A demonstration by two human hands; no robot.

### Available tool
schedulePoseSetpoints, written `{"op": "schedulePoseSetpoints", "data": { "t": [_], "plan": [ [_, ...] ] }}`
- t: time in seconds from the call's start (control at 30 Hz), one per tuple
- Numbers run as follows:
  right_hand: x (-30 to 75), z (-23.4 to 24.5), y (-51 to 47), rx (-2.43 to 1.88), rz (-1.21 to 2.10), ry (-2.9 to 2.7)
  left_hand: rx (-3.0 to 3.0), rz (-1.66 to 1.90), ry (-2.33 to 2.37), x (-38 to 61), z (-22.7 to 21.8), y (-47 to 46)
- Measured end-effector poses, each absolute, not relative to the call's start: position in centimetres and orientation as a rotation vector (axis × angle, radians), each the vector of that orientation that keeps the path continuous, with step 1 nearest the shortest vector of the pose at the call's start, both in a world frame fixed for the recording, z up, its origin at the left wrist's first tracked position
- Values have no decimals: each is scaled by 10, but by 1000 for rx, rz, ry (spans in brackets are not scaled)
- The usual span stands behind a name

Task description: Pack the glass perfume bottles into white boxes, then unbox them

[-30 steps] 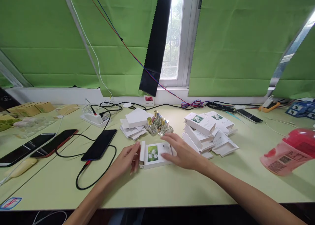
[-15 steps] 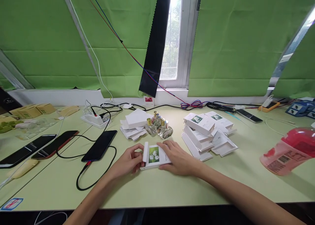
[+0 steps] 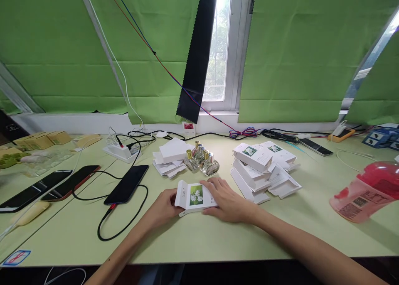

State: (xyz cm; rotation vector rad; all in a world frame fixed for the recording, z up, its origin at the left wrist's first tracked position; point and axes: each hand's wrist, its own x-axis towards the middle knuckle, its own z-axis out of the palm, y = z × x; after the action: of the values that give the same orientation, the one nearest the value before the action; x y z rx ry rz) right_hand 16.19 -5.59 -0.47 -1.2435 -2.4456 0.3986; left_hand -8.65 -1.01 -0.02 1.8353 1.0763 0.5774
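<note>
A small white carton (image 3: 195, 196) with a flower picture lies on the pale green table (image 3: 218, 239) in front of me. My left hand (image 3: 163, 208) grips its left end, fingers tucked under the open flap. My right hand (image 3: 229, 202) holds its right end with fingers curled over the top. Just behind stand several small glass perfume bottles (image 3: 202, 162) with gold and silver caps.
A pile of flat white cartons (image 3: 264, 168) lies to the right, a stack of white inserts (image 3: 170, 156) to the left. A black phone (image 3: 126, 184) on a cable, two more phones (image 3: 50, 185), a power strip (image 3: 120, 150) and a red-lidded jar (image 3: 368, 193) stand around.
Both hands closed in on the carton and lifted its left end slightly. The left flap, standing upright a second ago, now folds outward flat.
</note>
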Motion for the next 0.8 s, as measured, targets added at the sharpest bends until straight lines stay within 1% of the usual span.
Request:
{"op": "schedulePoseSetpoints", "data": {
  "t": [0.17,0.33,0.5,0.8],
  "plan": [
    [162,1,-56,-1300,398,-2445,1860,574,1056,-80,-5,-5],
    [165,18,-61,-1470,384,-2553,1814,570,960,-77,-4,-7],
    [169,32,-68,-1632,355,-2635,1820,659,1116,-96,-2,-6],
    [169,41,-74,-1709,395,-2667,1667,561,1067,-129,14,-3]
  ]
}}
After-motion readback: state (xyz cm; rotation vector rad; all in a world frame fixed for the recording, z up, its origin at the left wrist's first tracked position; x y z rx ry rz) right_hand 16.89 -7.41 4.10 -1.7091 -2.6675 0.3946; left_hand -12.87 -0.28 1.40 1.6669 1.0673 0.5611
